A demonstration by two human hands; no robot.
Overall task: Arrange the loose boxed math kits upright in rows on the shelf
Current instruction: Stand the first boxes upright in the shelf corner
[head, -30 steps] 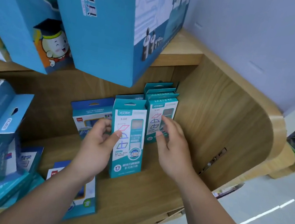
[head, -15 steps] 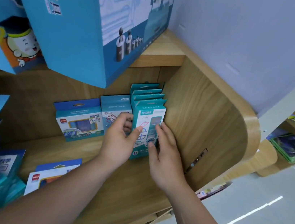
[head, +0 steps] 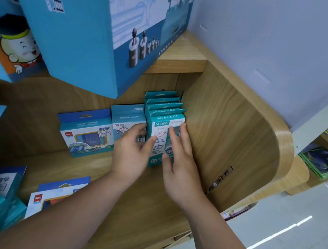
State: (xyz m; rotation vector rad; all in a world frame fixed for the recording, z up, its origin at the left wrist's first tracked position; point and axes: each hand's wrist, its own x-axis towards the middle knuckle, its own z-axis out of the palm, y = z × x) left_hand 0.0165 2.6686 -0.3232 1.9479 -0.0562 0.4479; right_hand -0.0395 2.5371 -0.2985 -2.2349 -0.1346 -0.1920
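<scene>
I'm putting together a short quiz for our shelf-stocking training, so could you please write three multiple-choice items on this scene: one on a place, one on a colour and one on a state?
1. Where does the row of upright kits stand?
A) beside the wooden right side panel
B) on the floor
C) on the top shelf

2. What colour is the front kit in that row?
A) red
B) teal
C) yellow

3. How is the right hand?
A) clenched and empty
B) hanging away from the kits
C) fingers straight, flat on the front kit

Answers:
1 A: the row runs along the panel, at the right end of its board.
2 B: its face and top tab are teal.
3 C: straight fingers lie on the kit's front, while the left hand holds its left edge.
</scene>
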